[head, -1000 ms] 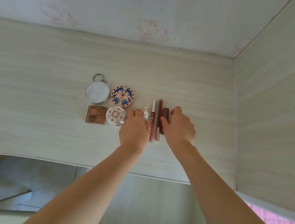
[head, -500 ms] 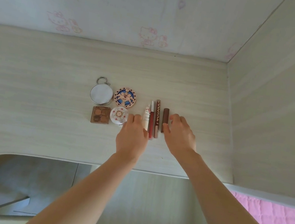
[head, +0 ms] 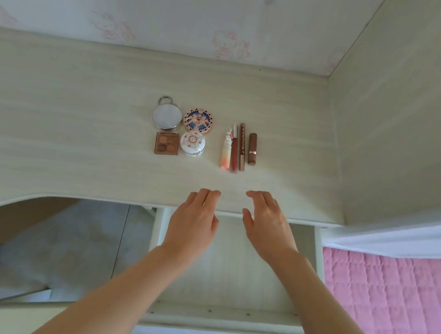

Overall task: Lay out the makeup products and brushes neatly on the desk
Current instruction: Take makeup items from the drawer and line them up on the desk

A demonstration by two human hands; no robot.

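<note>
Pale wood-grain desk [head: 75,112] fills the middle of the frame, backed by faded cartoon-cat wallpaper above and a matching side panel at the right; a pink quilted cover shows at the lower right.

Just left of centre sits a tidy two-by-two block. A round silver mirror [head: 165,116] with a small ring on top lies at its upper left, a round patterned compact [head: 198,120] in blue and peach just beside it. Below them are a square brown eyeshadow palette [head: 167,143] and a white domed compact [head: 192,144]. All four look light and rigid; the mirror and pressed powders are probably fragile, so a pinch across the rims seems safest.

A little to the right, apart from that block, four slim items lie parallel, close together and pointing away from the viewer: a white-to-peach tube [head: 226,151], a thin red lip pencil [head: 233,151], a long brown tube [head: 242,145] and a short brown lipstick [head: 252,148]. They are light, smooth and likely to roll, best gripped at mid-length from both sides.

Lower centre, the left hand [head: 194,218] hovers over the desk's front edge, fingers loosely curled, holding nothing. Beside it the right hand [head: 268,224] is relaxed and spread, also empty. Both are well short of the products.
</note>
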